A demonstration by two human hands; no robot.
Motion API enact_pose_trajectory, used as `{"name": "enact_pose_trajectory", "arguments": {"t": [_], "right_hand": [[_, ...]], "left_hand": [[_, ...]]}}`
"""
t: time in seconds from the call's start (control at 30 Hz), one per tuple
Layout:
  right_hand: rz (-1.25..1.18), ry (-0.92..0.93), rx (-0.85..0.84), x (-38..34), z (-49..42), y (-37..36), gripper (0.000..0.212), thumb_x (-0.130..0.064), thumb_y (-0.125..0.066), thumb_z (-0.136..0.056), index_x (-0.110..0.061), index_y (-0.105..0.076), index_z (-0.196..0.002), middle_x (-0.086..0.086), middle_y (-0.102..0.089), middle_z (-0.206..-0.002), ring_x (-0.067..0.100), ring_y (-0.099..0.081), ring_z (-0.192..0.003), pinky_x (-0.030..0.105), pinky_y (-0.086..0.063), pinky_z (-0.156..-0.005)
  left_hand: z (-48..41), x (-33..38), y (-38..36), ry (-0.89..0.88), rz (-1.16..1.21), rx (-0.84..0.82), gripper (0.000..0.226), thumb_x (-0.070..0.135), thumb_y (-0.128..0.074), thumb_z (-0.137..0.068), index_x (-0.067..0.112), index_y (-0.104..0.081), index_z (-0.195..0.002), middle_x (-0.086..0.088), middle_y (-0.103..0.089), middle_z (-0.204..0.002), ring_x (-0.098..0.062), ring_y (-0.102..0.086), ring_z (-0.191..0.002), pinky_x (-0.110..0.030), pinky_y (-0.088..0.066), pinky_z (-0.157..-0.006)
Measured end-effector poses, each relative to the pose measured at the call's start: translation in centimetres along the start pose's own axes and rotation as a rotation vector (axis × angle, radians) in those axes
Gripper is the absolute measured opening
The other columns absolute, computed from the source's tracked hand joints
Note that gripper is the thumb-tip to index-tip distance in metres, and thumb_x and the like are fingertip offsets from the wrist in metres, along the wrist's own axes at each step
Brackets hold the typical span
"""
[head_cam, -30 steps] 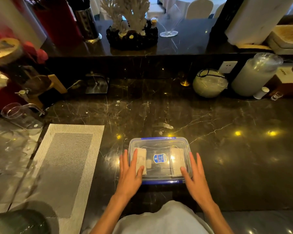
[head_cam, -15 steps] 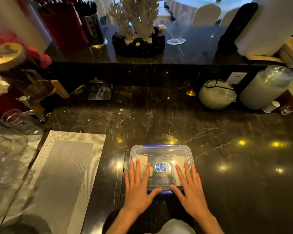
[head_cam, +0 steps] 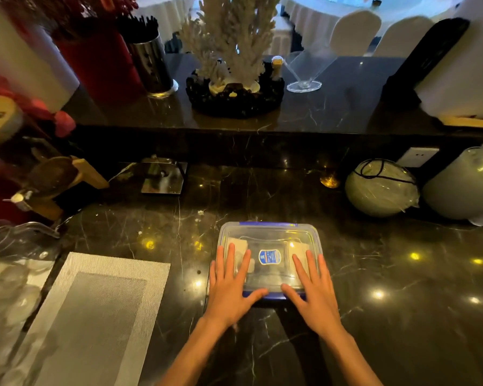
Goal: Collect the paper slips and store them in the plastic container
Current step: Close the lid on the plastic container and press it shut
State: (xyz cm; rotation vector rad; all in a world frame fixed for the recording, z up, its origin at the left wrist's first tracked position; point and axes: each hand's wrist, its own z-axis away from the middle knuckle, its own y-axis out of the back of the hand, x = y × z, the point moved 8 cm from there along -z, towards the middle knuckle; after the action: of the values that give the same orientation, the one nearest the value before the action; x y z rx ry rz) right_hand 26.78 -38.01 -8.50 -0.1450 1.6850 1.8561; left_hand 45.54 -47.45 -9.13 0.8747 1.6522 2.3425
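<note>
Plastic container (head_cam: 269, 232) lid on, paper slips (head_cam: 300, 250) visible inside — left hand (head_cam: 229, 291) and right hand (head_cam: 315, 293) flat on lid, fingers spread, gripping nothing; grey placemat (head_cam: 95, 307) left of container.

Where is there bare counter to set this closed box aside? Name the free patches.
Free: the dark counter right of the plastic container and right hand, up to the round white globe; also the strip between the container and the grey placemat. Crowded: the far left, with clear glassware, and the back edge.
</note>
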Motion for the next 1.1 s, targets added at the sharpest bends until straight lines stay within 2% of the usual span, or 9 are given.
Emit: {"name": "enact_pose_trajectory", "arguments": {"t": [0.1, 0.2, 0.3, 0.4, 0.53, 0.63, 0.87, 1.0, 1.1], "right_hand": [[0.008, 0.021, 0.04, 0.1, -4.8, 0.8, 0.082, -0.071, -0.035, -0.087, -0.038, -0.002, -0.154, -0.01, 0.015, -0.163, 0.011, 0.026, -0.148, 0.043, -0.003, -0.122], [0.002, 0.019, 0.056, 0.1, -9.5, 1.5, 0.08, -0.072, -0.036, -0.088, -0.041, 0.0, -0.153, -0.011, 0.015, -0.162, 0.01, 0.025, -0.148, 0.04, -0.002, -0.121], [0.002, 0.003, 0.078, -0.1, -13.7, 2.3, 0.081, -0.07, -0.04, -0.088, -0.036, -0.01, -0.155, -0.005, 0.005, -0.165, 0.013, 0.02, -0.149, 0.045, -0.007, -0.124], [-0.02, -0.001, 0.096, -0.5, -16.8, 3.0, 0.083, -0.075, -0.033, -0.085, -0.035, -0.014, -0.155, -0.001, -0.003, -0.166, 0.015, 0.016, -0.15, 0.047, -0.009, -0.124], [-0.042, -0.004, 0.142, -0.7, -19.9, 3.7, 0.079, -0.066, -0.045, -0.088, -0.032, -0.02, -0.155, 0.001, -0.006, -0.166, 0.016, 0.014, -0.15, 0.049, -0.009, -0.124], [-0.039, -0.001, 0.155, -0.6, -21.7, 3.8, 0.077, -0.062, -0.051, -0.089, -0.032, -0.022, -0.154, -0.001, -0.005, -0.166, 0.015, 0.015, -0.15, 0.048, -0.006, -0.124], [-0.053, -0.011, 0.133, -0.3, -24.7, 3.8, 0.076, -0.066, -0.046, -0.089, -0.035, -0.022, -0.154, -0.002, -0.004, -0.166, 0.01, 0.018, -0.148, 0.047, -0.005, -0.123], [0.001, -0.016, 0.144, -0.2, -25.0, 3.7, 0.076, -0.067, -0.045, -0.089, -0.031, -0.025, -0.153, 0.001, -0.008, -0.166, 0.02, 0.011, -0.151, 0.048, -0.008, -0.123], [0.006, -0.018, 0.141, -0.2, -25.0, 3.7, 0.076, -0.067, -0.045, -0.089, -0.03, -0.026, -0.153, 0.001, -0.009, -0.166, 0.021, 0.01, -0.152, 0.048, -0.008, -0.122]], "left_hand": [[-4.5, -0.4, 1.3, 0.001, 0.008, 0.014, 0.098, 0.087, -0.031, -0.077, 0.046, 0.023, -0.148, 0.001, 0.037, -0.157, -0.021, 0.043, -0.14, -0.047, 0.016, -0.117], [-8.9, -0.9, 2.5, 0.01, 0.013, 0.015, 0.097, 0.087, -0.03, -0.076, 0.046, 0.02, -0.149, -0.001, 0.035, -0.158, -0.021, 0.043, -0.14, -0.048, 0.015, -0.118], [-12.9, -1.3, 3.8, 0.011, 0.007, 0.017, 0.098, 0.086, -0.034, -0.077, 0.044, 0.013, -0.151, -0.002, 0.03, -0.161, -0.023, 0.039, -0.142, -0.049, 0.012, -0.119], [-16.2, -1.7, 5.0, 0.004, 0.014, 0.031, 0.098, 0.085, -0.037, -0.076, 0.043, 0.009, -0.153, -0.003, 0.024, -0.163, -0.023, 0.035, -0.144, -0.05, 0.01, -0.119], [-19.7, -2.2, 6.0, -0.006, -0.019, 0.043, 0.1, 0.085, -0.039, -0.075, 0.043, 0.008, -0.153, -0.001, 0.026, -0.162, -0.022, 0.036, -0.143, -0.049, 0.011, -0.118], [-21.5, -2.5, 6.4, 0.001, -0.04, 0.051, 0.099, 0.083, -0.042, -0.076, 0.044, 0.007, -0.153, -0.001, 0.027, -0.162, -0.024, 0.034, -0.144, -0.047, 0.01, -0.118], [-23.7, -2.9, 6.8, 0.018, -0.011, 0.031, 0.098, 0.083, -0.042, -0.077, 0.045, 0.006, -0.152, 0.0, 0.024, -0.163, -0.024, 0.032, -0.146, -0.051, 0.005, -0.12], [-23.8, -2.9, 6.8, 0.013, -0.008, 0.045, 0.097, 0.083, -0.041, -0.077, 0.044, 0.005, -0.153, 0.0, 0.024, -0.163, -0.024, 0.032, -0.146, -0.052, 0.004, -0.121], [-23.8, -2.9, 6.8, 0.013, -0.01, 0.05, 0.097, 0.084, -0.04, -0.076, 0.044, 0.004, -0.153, 0.0, 0.023, -0.163, -0.024, 0.031, -0.146, -0.052, 0.003, -0.12]]}}
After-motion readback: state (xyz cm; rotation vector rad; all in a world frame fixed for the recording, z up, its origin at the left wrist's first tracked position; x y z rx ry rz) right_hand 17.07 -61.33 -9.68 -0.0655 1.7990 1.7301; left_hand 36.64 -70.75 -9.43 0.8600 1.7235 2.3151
